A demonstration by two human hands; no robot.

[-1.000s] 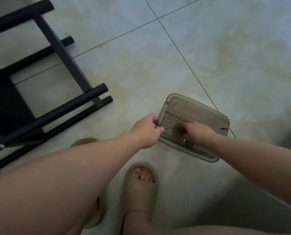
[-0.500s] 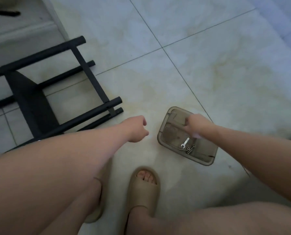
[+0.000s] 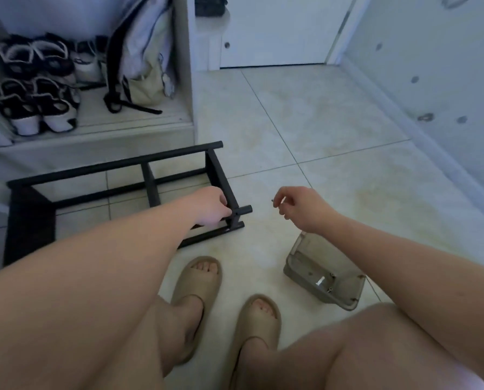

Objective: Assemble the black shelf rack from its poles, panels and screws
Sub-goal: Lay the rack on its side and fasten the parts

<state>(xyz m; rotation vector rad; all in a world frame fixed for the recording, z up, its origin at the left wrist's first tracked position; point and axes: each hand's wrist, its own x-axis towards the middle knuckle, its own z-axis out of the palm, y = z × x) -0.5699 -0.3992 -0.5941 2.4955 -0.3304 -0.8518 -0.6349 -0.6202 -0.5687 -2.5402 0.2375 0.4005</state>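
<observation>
The partly built black rack (image 3: 117,167) lies on its side on the tiled floor at the left, its poles joined by flat black crossbars. My left hand (image 3: 211,206) grips the near right corner of the rack, where a crossbar meets a pole end (image 3: 245,210). My right hand (image 3: 297,205) hovers to the right of that corner, pinching a small screw (image 3: 273,202) between thumb and finger. A smoky clear plastic tray (image 3: 294,270) sits on the floor at the lower right, holding a small wrench (image 3: 319,281) and a few screws.
My feet in beige slides (image 3: 198,280) stand close under the hands. A low white shelf (image 3: 100,128) with black-and-white shoes (image 3: 35,105) and a hanging bag (image 3: 142,63) stands behind the rack. A white door (image 3: 277,32) and wall close the far right.
My right hand has left the tray with a screw and lifted toward the rack. My left hand moved from near the tray to the rack's corner. The view tilted up.
</observation>
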